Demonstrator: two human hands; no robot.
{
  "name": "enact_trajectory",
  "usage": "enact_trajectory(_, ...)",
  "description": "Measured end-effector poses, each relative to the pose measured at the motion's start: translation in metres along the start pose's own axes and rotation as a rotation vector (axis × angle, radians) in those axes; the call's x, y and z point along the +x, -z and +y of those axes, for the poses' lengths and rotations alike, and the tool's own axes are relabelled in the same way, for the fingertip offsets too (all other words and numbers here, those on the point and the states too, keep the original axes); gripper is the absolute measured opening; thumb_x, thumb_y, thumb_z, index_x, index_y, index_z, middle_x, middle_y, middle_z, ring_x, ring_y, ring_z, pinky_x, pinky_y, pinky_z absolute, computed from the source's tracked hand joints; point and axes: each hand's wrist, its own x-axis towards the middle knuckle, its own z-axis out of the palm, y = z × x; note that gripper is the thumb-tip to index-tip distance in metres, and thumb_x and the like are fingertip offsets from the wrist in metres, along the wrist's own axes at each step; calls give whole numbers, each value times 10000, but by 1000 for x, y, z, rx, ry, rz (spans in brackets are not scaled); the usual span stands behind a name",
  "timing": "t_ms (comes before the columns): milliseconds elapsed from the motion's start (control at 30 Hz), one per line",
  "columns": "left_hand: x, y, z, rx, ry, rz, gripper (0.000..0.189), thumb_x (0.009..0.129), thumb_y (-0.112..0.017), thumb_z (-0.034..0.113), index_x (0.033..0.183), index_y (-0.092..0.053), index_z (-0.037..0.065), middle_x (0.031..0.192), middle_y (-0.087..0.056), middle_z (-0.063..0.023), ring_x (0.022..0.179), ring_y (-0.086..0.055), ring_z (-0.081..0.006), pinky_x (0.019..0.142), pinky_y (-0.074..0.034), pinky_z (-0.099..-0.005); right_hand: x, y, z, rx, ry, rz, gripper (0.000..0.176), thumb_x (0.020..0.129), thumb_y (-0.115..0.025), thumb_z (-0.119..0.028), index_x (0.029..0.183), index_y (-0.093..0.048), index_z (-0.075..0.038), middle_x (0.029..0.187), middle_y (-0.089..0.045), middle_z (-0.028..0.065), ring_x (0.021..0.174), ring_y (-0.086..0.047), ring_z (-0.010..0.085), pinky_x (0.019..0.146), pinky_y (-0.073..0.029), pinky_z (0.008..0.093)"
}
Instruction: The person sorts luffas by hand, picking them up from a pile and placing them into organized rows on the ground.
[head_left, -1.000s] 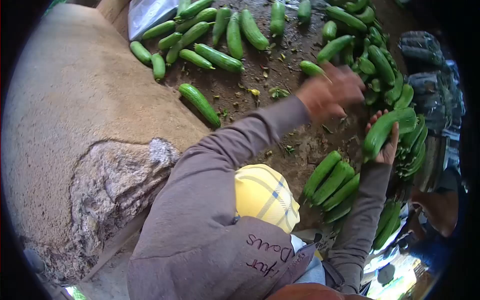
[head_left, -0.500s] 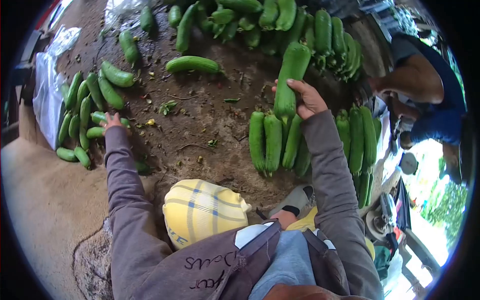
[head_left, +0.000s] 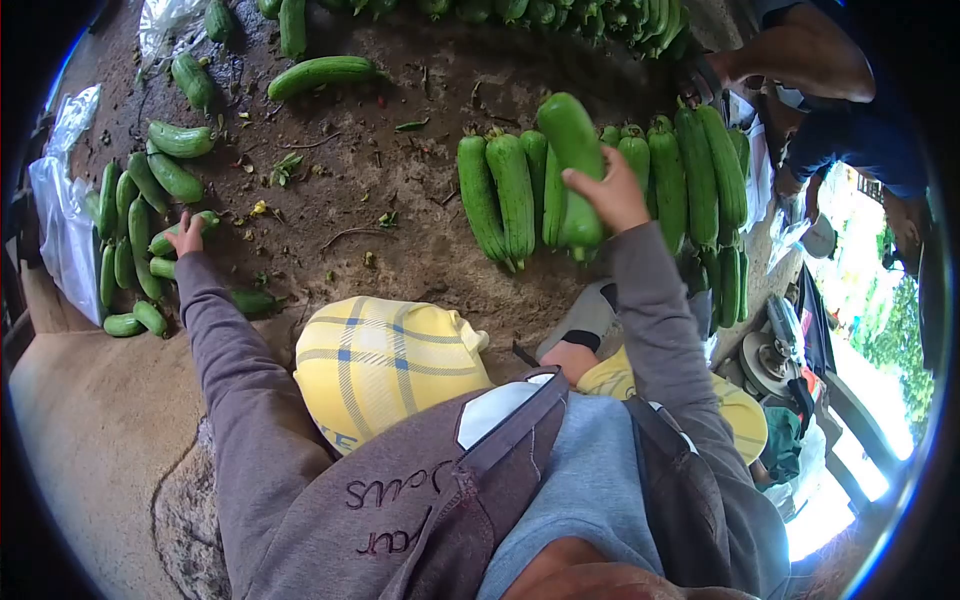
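My right hand (head_left: 612, 190) is wrapped around a large green gourd (head_left: 572, 135), held upright over a row of similar gourds (head_left: 510, 195) on the ground. Part of that row is hidden behind the held gourd and my forearm. On the far left, my left hand (head_left: 186, 238) grips a smaller green gourd (head_left: 205, 220) low among a loose cluster of small gourds (head_left: 138, 225). Its fingers lie over the gourd, which appears to rest on the ground.
A long gourd (head_left: 320, 76) lies alone on the dirt ground (head_left: 340, 180). Clear plastic sheeting (head_left: 62, 210) borders the left cluster. A big pile of gourds (head_left: 600, 15) stands at the back. Another person's arm (head_left: 790, 60) reaches in at the right. My knee in yellow plaid (head_left: 390, 350) is close in front.
My right hand has lowered its gourd onto or just above the row. The left hand stays at the same small gourd, fingers now closer around it. The whole view has shifted.
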Motion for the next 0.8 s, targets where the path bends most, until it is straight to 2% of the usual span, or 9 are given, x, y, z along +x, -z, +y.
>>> enact_trajectory(133, -67, 10, 82, -246, 440, 483, 821, 575, -827, 309, 1246, -415, 74, 1318, -362, -276, 1150, -478, -351, 949, -422, -399, -33, -44, -6, -279, 60, 129, 703, 693, -727, -368, 1225, -421, -25, 1158, -511, 222, 1056, -527, 359, 872, -443, 414)
enact_trajectory(367, -21, -27, 53, -978, 673, 271, 797, 658, -760, 195, 1275, -315, -44, 1130, -531, -157, 932, -595, -281, 812, -502, -419, -19, -21, -7, -245, 260, 286, 495, 759, -690, -291, 1161, -514, -62, 1139, -511, 129, 970, -548, 270, 846, -462, 380)
enact_trajectory(400, -20, -28, 46, -1380, 507, -84, 607, 715, -686, 102, 1210, -381, -70, 1073, -546, -136, 873, -598, -248, 767, -513, -420, -14, -18, -12, -79, 247, 274, 470, 764, -690, -271, 1149, -527, -57, 1126, -525, 124, 959, -557, 251, 836, -467, 364)
enact_trajectory(467, -62, -39, 79, -1571, 395, -42, 304, 777, -555, 0, 1080, -527, 2, 1063, -544, -140, 891, -590, -282, 781, -520, -421, -10, -17, -30, 200, 216, 218, 400, 780, -692, -215, 1120, -565, -46, 1104, -563, 106, 942, -574, 184, 804, -477, 306)
enact_trajectory(500, -108, -30, 126, -1536, 220, 11, 374, 761, -530, -27, 1128, -489, 30, 1134, -495, -159, 995, -549, -302, 822, -508, -417, -11, -22, -44, 287, 187, 119, 415, 786, -689, -216, 1136, -552, -40, 1118, -557, 107, 966, -565, 183, 820, -470, 306)
enact_trajectory(633, -247, -5, 265, -1476, -221, -599, 778, 677, -498, -71, 1377, -214, 113, 1254, -410, -169, 1115, -469, -299, 949, -418, -440, -24, -64, -107, 745, 84, -268, 477, 810, -668, -198, 1210, -483, -14, 1155, -537, 113, 1060, -521, 177, 905, -429, 303)
enact_trajectory(733, -308, -25, 318, -1228, -624, -1096, 769, 702, -576, 2, 1395, -250, 80, 1341, -367, -132, 1227, -384, -261, 1036, -324, -402, -43, -85, -122, 1099, -76, -371, 507, 818, -648, -168, 1241, -431, 10, 1160, -528, 117, 1098, -496, 188, 946, -404, 312)
enact_trajectory(767, -322, -19, 325, -1231, -515, -1382, 744, 721, -631, 68, 1386, -298, 66, 1406, -313, -122, 1279, -332, -254, 1064, -277, -393, -42, -84, -115, 1068, -55, -315, 514, 814, -650, -162, 1243, -426, 12, 1154, -531, 118, 1083, -506, 193, 933, -415, 316)
enact_trajectory(800, -320, -21, 324, -1056, -654, -1352, 728, 723, -652, 90, 1374, -327, 67, 1408, -323, -127, 1281, -337, -255, 1063, -279, -392, -42, -77, -99, 1033, -39, -259, 522, 810, -652, -156, 1246, -420, 14, 1149, -533, 120, 1068, -516, 197, 921, -425, 320)
